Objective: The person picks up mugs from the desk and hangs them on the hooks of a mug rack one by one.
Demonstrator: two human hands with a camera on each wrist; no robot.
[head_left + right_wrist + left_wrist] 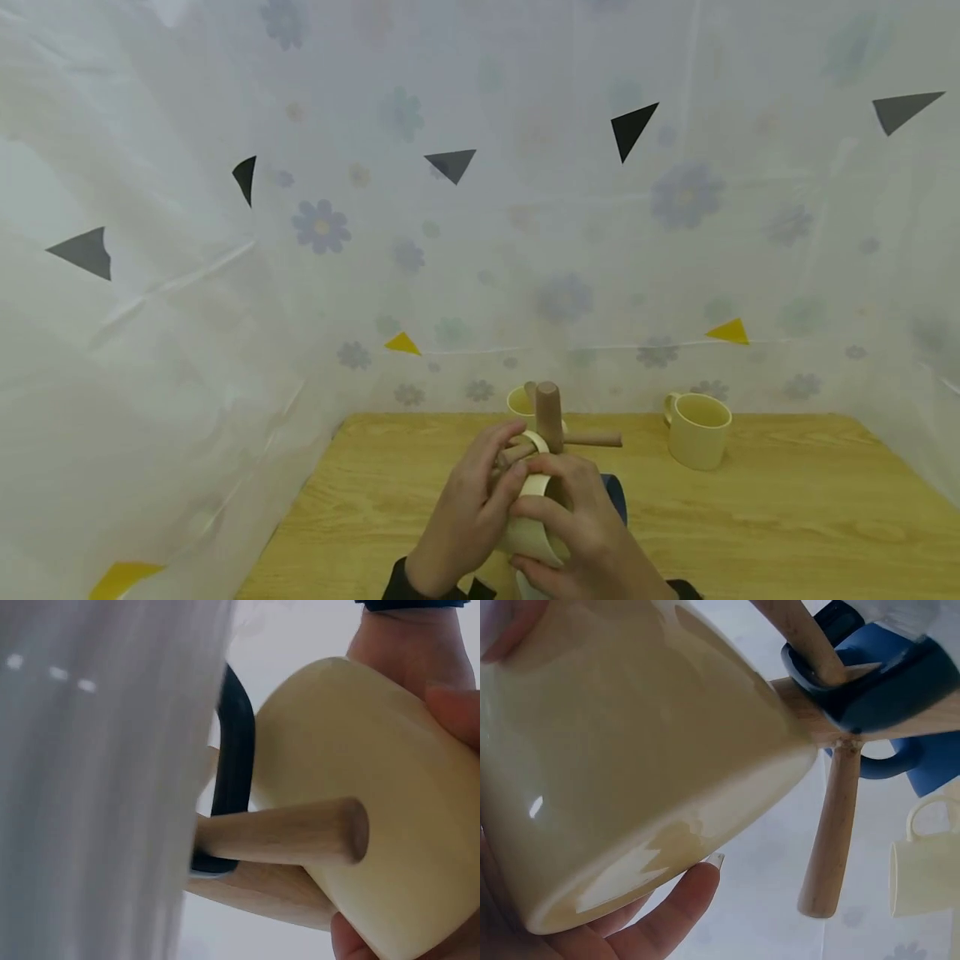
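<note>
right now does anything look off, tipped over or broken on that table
Nothing stands out. Both hands, left hand and right hand, hold a cream mug tilted at the wooden mug stand, where a blue mug hangs. Another cream mug stands upright on the table.

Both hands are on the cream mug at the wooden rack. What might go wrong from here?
The cream mug, held by the left hand and right hand, sits tight against the rack; a push might tip it. The blue mug already hangs on a peg beside it and might get knocked. The glossy mug may also slip.
</note>
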